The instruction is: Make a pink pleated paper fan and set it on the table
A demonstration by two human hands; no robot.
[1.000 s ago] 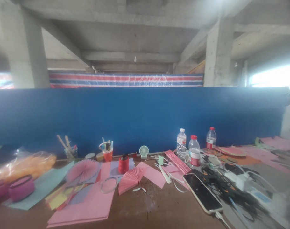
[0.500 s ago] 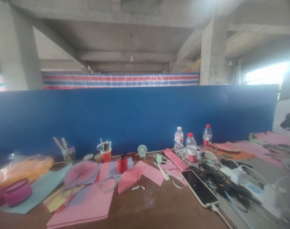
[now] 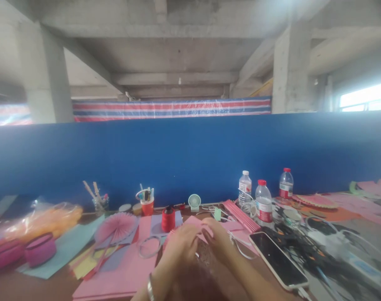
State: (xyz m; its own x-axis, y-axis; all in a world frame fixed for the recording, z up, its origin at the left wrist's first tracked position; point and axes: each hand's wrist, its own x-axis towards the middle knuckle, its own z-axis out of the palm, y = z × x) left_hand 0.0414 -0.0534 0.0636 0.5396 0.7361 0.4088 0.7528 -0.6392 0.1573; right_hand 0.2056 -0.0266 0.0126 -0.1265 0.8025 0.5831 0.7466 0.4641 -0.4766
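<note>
Both of my hands are low in the middle of the view, over the brown table point(image 3: 30, 288). My left hand point(image 3: 177, 247) and my right hand point(image 3: 220, 239) are side by side with fingers curled onto the pleated pink paper fan point(image 3: 195, 223), which they mostly cover. A wristband shows on my left wrist. A red spool point(image 3: 168, 218) stands just behind the hands, and a clear tape ring point(image 3: 148, 246) lies left of them.
Pink sheets point(image 3: 121, 276) and a round pink fan point(image 3: 116, 225) lie at the left, with pink cases point(image 3: 39, 250). A phone point(image 3: 278, 259), cables and three water bottles point(image 3: 263, 205) crowd the right. A red pen cup point(image 3: 147, 203), small fan point(image 3: 194, 201) and blue partition point(image 3: 190, 154) stand behind.
My two hands have come up into view from below and closed over the pleated pink fan, which lay untouched before. The camera view shifted slightly.
</note>
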